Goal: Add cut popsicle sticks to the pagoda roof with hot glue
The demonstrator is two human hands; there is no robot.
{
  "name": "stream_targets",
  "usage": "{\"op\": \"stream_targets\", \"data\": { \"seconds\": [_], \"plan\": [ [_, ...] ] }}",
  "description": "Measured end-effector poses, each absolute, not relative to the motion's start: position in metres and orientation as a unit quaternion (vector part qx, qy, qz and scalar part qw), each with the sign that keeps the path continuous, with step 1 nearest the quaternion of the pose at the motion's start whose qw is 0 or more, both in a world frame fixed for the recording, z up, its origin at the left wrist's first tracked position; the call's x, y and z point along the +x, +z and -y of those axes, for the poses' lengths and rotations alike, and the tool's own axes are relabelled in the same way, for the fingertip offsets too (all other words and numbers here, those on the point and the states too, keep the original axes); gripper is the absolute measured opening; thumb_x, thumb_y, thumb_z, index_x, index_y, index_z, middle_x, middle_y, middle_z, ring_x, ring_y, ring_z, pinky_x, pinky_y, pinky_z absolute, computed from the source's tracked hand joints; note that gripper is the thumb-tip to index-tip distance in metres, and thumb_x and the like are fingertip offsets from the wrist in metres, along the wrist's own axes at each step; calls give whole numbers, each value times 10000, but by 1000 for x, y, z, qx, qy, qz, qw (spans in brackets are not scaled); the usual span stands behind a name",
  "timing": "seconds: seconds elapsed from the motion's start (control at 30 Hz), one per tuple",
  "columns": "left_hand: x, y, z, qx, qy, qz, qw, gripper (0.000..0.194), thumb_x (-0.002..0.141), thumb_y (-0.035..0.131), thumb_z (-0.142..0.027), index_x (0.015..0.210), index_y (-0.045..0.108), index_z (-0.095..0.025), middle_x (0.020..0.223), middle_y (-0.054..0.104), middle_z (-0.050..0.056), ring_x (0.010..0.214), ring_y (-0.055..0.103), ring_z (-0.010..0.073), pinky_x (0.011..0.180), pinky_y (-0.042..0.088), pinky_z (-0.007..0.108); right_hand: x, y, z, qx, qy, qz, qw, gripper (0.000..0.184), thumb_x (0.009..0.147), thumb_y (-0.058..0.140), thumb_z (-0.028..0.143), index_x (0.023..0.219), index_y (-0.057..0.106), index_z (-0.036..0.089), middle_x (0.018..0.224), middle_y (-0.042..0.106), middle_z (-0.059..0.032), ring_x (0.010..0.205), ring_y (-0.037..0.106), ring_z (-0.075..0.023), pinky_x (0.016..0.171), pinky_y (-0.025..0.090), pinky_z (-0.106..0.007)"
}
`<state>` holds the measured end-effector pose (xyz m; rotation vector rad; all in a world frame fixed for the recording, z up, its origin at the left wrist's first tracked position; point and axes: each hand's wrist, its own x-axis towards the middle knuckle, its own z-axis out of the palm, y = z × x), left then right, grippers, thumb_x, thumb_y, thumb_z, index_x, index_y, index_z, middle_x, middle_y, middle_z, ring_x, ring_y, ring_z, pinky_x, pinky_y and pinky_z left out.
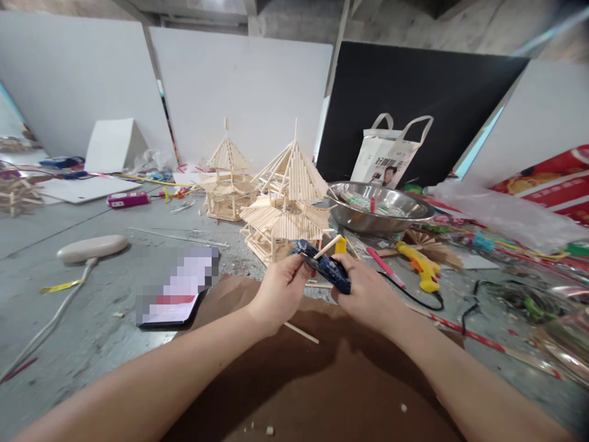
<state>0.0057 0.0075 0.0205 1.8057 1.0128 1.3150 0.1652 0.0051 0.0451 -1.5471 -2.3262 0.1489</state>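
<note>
Slim pale wooden stick crosses the dark-blue hand tool gripped in the right hand, and could split or slip if squeezed unevenly, as the left hand pinches closed alongside, on what is unclear.

Left of the front pagoda lies a phone, right a bowl, seemingly part-filled.

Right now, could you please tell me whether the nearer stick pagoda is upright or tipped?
Upright: the nearer stick pagoda has its pointed roof on top, peak upward.
</note>
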Motion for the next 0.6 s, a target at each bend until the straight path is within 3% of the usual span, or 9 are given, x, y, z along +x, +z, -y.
{"op": "stream_targets", "data": {
  "seconds": [0.6],
  "plan": [
    [8,18,-6,720,473,-412,297,277,830,347,-316,742,535,-133,688,576,23,654,516,114,597,377,216,162,44,-3,-599,31,794,103,155,650,458,245,797,462,199,651,571,-14,590,520,-154,523,259,-243]
  ]
}}
